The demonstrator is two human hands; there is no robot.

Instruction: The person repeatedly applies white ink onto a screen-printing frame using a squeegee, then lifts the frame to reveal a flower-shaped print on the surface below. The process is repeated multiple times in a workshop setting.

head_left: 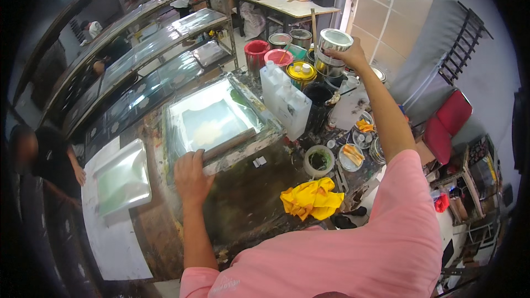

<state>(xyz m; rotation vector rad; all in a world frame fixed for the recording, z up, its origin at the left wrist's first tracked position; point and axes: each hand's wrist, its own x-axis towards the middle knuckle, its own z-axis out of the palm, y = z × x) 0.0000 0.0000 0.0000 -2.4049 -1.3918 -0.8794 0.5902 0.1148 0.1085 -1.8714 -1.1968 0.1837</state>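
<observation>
Between one and two o'clock from the centre, the right hand [351,55] grasps a metal can [336,38] among paint tins [302,72]. At eight o'clock, the left hand [192,177] rests at the near edge of a framed screen [212,117]. A yellow cloth [313,197] lies at five o'clock; white jugs [292,106] stand at one; a red chair [451,117] occupies three.

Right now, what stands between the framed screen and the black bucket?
In the head view, translucent plastic jugs stand between the framed screen and the black bucket.
</observation>
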